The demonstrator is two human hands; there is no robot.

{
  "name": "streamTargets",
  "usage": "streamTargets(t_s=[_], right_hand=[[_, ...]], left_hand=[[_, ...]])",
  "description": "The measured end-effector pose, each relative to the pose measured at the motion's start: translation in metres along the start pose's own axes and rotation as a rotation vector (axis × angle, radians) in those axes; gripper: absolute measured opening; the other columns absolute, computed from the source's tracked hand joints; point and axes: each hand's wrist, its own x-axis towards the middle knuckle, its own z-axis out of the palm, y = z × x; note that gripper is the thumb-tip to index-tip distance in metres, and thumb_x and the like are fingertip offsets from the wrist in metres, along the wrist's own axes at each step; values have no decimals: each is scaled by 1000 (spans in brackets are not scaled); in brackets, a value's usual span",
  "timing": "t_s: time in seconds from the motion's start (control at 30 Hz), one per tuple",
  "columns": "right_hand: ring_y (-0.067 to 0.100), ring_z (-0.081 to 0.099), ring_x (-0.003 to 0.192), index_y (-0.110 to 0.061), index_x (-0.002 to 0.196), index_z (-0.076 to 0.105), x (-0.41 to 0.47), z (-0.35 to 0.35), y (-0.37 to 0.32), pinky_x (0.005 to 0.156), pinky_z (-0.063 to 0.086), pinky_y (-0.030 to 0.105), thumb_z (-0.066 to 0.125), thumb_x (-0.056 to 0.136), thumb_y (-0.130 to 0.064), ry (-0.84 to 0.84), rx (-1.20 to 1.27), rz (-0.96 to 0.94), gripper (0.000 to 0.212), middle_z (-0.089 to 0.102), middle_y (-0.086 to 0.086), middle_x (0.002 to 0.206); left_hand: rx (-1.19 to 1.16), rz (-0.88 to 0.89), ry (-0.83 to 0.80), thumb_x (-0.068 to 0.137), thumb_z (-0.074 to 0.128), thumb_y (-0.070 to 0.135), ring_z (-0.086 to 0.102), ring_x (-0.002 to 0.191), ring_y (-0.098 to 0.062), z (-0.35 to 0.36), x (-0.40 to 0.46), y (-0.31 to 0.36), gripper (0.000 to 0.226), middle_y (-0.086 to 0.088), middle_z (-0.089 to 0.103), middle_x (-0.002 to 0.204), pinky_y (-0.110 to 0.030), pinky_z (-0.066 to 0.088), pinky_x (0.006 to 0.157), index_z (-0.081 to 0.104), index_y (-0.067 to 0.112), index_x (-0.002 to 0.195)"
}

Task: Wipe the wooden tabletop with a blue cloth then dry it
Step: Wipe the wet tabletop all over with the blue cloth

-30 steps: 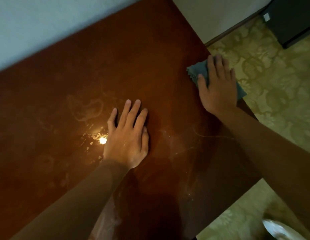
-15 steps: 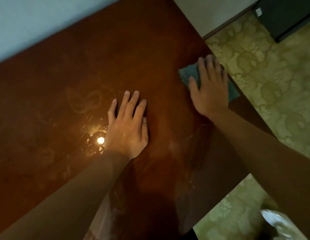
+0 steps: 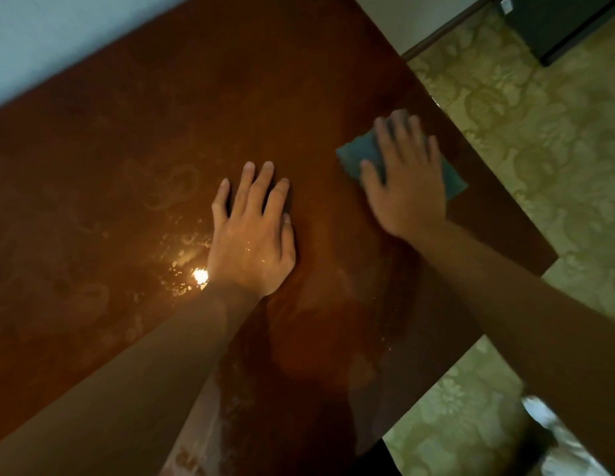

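Note:
A dark reddish wooden tabletop (image 3: 134, 139) fills most of the view, with faint smear rings and a bright light reflection near its middle. My left hand (image 3: 252, 235) lies flat on the wood at the centre, fingers straight and close together. My right hand (image 3: 407, 182) presses flat on a folded blue cloth (image 3: 359, 156) near the table's right edge; it is motion-blurred. The cloth shows to the left of the fingers and behind the hand on the right, the rest is covered.
A pale wall (image 3: 58, 39) runs along the table's far side. Patterned green flooring (image 3: 539, 132) lies beyond the right edge, with a dark cabinet (image 3: 556, 22) at the top right and a whitish object (image 3: 553, 431) at the lower right.
My right hand has slid the blue cloth leftward, away from the table's right edge. My left hand stays flat in the same spot.

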Motion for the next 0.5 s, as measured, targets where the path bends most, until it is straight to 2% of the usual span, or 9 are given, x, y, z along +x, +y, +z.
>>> streamTargets(t_s=[0.07,0.17,0.3,0.4,0.5], right_hand=[[30,3,159,-16,164,13,10,-3,14,128,1,50,22,106,-50,-1,9,120,68,10,12,172],[31,5,159,-14,163,14,-5,1,-9,128,3,52,20,105,-51,24,25,144,70,12,13,171],[32,16,157,-12,161,25,-74,16,-62,128,11,53,24,106,-49,28,-3,-100,66,25,14,168],[29,17,157,-16,161,26,-94,21,-64,128,9,50,28,106,-49,-11,11,-239,65,26,10,168],[30,18,157,-17,161,27,-58,12,-26,126,9,50,29,104,-51,1,10,-185,67,26,11,168]], left_hand=[[-1,-4,-6,103,33,30,19,153,-31,0,-1,0,50,-13,34,160,-53,9,123,44,10,148],[5,-1,-2,103,34,30,20,152,-31,2,0,-1,50,-13,35,159,-53,10,123,45,11,147],[31,-1,-13,102,32,31,20,152,-30,2,1,-2,51,-13,35,160,-53,11,122,45,10,147],[23,5,-10,102,31,30,22,152,-31,0,0,-1,51,-14,36,159,-53,12,122,46,9,146],[12,-3,0,102,34,29,22,152,-31,-1,0,1,50,-13,36,159,-53,11,122,46,10,146]])
